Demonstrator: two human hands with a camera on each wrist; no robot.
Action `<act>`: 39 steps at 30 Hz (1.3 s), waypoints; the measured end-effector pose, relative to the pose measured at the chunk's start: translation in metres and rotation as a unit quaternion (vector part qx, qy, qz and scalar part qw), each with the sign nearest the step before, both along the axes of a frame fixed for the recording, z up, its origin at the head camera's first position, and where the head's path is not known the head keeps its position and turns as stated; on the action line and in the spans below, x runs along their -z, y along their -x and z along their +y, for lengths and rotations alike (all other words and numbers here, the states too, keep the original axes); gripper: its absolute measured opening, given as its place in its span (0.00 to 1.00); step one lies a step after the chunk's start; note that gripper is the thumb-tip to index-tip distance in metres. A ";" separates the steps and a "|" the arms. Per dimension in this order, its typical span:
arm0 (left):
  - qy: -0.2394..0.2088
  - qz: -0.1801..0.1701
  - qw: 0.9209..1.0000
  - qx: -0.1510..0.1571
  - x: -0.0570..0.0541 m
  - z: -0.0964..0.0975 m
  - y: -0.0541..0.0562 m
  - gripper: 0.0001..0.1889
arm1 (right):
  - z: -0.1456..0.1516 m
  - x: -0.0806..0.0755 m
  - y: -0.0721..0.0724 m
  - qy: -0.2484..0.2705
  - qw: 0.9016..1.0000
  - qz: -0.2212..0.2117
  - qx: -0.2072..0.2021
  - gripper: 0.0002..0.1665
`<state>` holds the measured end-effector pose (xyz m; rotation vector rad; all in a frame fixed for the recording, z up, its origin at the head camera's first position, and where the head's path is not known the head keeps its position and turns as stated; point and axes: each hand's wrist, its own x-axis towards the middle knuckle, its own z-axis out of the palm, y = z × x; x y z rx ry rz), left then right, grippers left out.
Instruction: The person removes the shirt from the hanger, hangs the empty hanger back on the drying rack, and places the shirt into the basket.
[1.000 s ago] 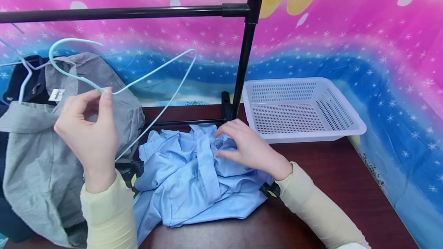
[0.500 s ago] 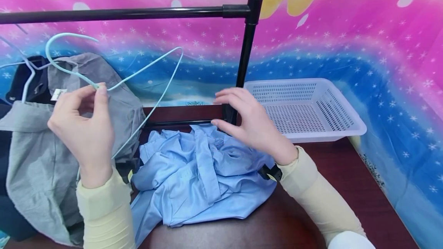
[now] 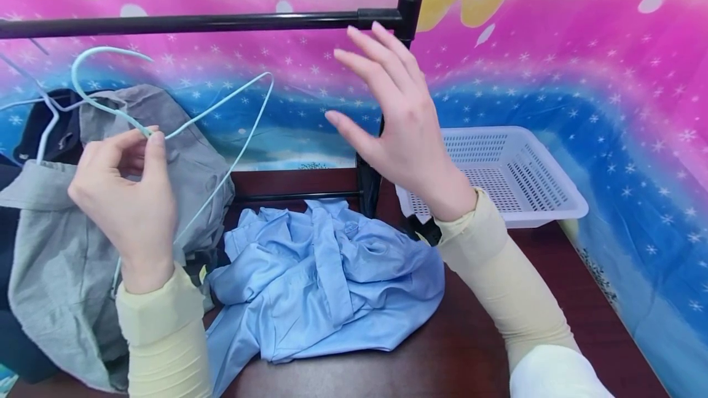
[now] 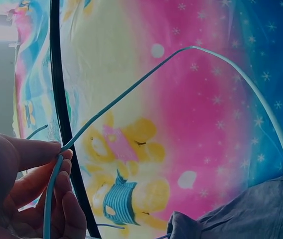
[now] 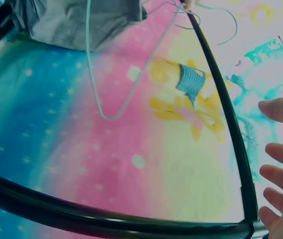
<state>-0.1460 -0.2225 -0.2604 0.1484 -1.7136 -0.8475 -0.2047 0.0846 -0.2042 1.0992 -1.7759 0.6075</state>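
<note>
A light green-blue hanger [image 3: 227, 98] is held up by my left hand [image 3: 127, 201], which pinches it just below the hook between thumb and fingers. The hanger carries no clothing, and its lower part passes behind my left wrist. In the left wrist view the pinch on the hanger [image 4: 131, 88] shows up close. My right hand [image 3: 404, 121] is raised in front of the rack's corner with its fingers spread, holding nothing. Beneath it a crumpled light blue shirt [image 3: 332, 281] lies on the dark red-brown table [image 3: 437, 343].
A black rack bar [image 3: 232, 21] spans the back, joined to an upright at the right. Grey garments [image 3: 55, 250] hang on hangers at the left. Behind my right wrist stands a white perforated basket [image 3: 520, 164]. A colourful printed curtain [image 3: 625, 78] surrounds the table.
My right hand has risen from the blue shirt up to the rack's corner, its fingers opening out. My left hand has shifted slightly left and up with the hanger.
</note>
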 end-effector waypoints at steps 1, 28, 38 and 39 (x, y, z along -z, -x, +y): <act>0.001 -0.001 1.000 -0.002 0.000 -0.001 0.000 0.08 | -0.001 -0.005 0.001 -0.004 1.000 0.007 0.009 0.35; 0.023 -0.024 0.999 -0.036 -0.018 -0.011 0.014 0.13 | -0.043 -0.036 0.039 0.028 0.996 -0.003 0.091 0.20; 0.055 -0.037 0.996 -0.054 -0.030 -0.017 0.028 0.19 | -0.044 -0.036 0.039 0.033 0.995 -0.005 0.097 0.20; 0.057 -0.041 0.996 -0.056 -0.031 -0.017 0.030 0.20 | -0.044 -0.036 0.039 0.033 0.995 -0.006 0.097 0.20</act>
